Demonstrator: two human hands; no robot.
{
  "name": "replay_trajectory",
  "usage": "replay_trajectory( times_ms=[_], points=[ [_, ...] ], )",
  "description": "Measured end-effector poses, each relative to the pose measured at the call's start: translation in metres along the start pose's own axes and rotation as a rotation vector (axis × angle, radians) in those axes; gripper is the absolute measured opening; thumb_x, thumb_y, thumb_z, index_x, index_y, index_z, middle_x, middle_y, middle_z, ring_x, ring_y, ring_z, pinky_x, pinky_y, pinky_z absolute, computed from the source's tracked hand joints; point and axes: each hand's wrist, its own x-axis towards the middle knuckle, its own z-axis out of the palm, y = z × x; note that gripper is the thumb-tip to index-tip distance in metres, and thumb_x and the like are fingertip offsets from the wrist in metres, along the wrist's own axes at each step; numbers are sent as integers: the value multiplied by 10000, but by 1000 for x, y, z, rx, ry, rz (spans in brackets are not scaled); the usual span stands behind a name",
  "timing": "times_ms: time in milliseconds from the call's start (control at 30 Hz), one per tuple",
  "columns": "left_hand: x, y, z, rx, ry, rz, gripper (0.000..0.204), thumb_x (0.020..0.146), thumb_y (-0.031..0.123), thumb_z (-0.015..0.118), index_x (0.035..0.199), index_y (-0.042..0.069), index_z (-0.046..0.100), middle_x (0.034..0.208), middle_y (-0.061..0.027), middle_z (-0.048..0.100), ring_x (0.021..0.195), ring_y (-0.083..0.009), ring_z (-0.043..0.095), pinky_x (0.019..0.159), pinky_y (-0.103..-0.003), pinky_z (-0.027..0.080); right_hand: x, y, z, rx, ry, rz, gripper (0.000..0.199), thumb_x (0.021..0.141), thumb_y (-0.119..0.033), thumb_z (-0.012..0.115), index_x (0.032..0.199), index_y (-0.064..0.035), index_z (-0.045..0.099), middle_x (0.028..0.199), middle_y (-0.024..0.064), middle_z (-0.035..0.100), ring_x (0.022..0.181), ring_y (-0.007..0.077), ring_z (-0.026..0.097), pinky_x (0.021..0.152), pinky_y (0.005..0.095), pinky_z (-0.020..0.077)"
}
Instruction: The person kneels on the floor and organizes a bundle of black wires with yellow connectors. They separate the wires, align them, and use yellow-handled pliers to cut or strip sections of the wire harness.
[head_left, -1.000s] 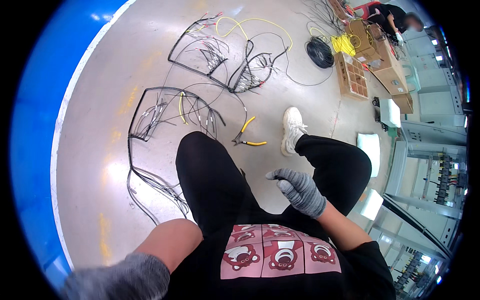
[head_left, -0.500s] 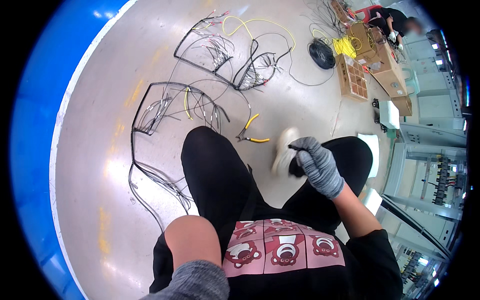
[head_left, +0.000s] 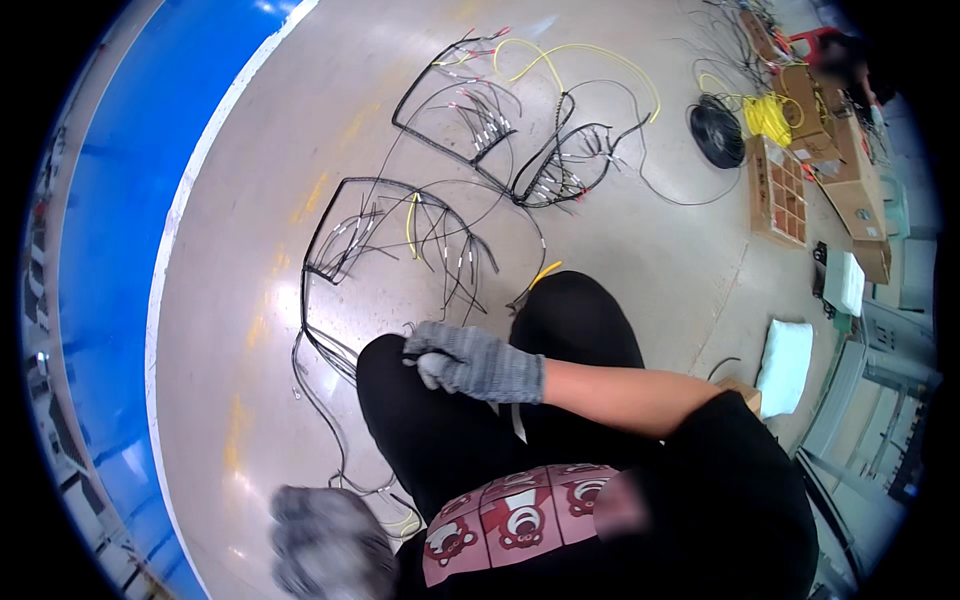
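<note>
My right hand [head_left: 475, 363], in a grey knitted glove, reaches across to above my left knee. Its fingers are curled closed; what they hold, if anything, cannot be made out. My left hand [head_left: 330, 545], gloved alike, is low at the left beside my hip, smeared by motion. Near it run the lower cable ends of a black wire harness [head_left: 304, 290] spread on the floor. A second black wire harness [head_left: 445, 143] with white-marked, red-tipped wires lies farther off. Yellow-handled pliers [head_left: 546, 270] show partly beyond my right knee.
A black cable coil [head_left: 717, 132], a yellow cable coil [head_left: 768, 120] and a divided cardboard box [head_left: 778, 190] stand far right, near another person. A white package [head_left: 785, 367] lies to my right. A blue surface with a white edge [head_left: 165, 250] curves along the left.
My right hand has swung left from beside the right shoe to above my left knee. My left hand has moved left, down beside my hip. The view has shifted, and my right knee now partly covers the pliers.
</note>
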Motion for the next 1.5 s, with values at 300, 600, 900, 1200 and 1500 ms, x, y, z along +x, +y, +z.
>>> replay_trajectory(
  times_ms=[300,600,900,1200,1500],
  points=[
    [20,17,64,-1373,-572,-359,214,826,152,572,965,-9,545,856,-43,495,764,-121,462,715,-249,393,63,-7,24,374,-344,-48,121,869,-140,492,933,-40,514,695,21,560,589,86,538,575,221,460],
    [39,2,135,-1458,-852,-497,188,777,129,652,803,-13,531,714,-33,528,643,-78,505,575,-208,430,124,28,7,130,-416,11,141,817,-138,523,874,-34,599,670,39,576,610,97,558,579,243,473],
    [-71,-124,407,-1465,-703,-974,188,876,177,526,1004,41,551,830,-26,588,706,-88,540,630,-209,445,220,93,-11,-256,-283,376,111,838,-134,527,874,-30,545,678,35,558,585,85,523,545,212,448],
    [-95,-65,551,-2243,-727,-1500,188,916,198,437,977,42,522,794,-76,580,646,-170,550,582,-272,489,264,200,64,-305,-3,440,84,845,-124,506,837,-49,543,684,24,570,532,69,478,487,226,407],
    [-89,-67,550,-2427,-477,-1165,229,861,64,525,1087,41,497,811,-60,581,675,-127,544,627,-241,471,321,237,132,-237,229,277,131,837,-178,568,860,-50,567,649,1,558,508,68,467,462,216,386]
  ],
)
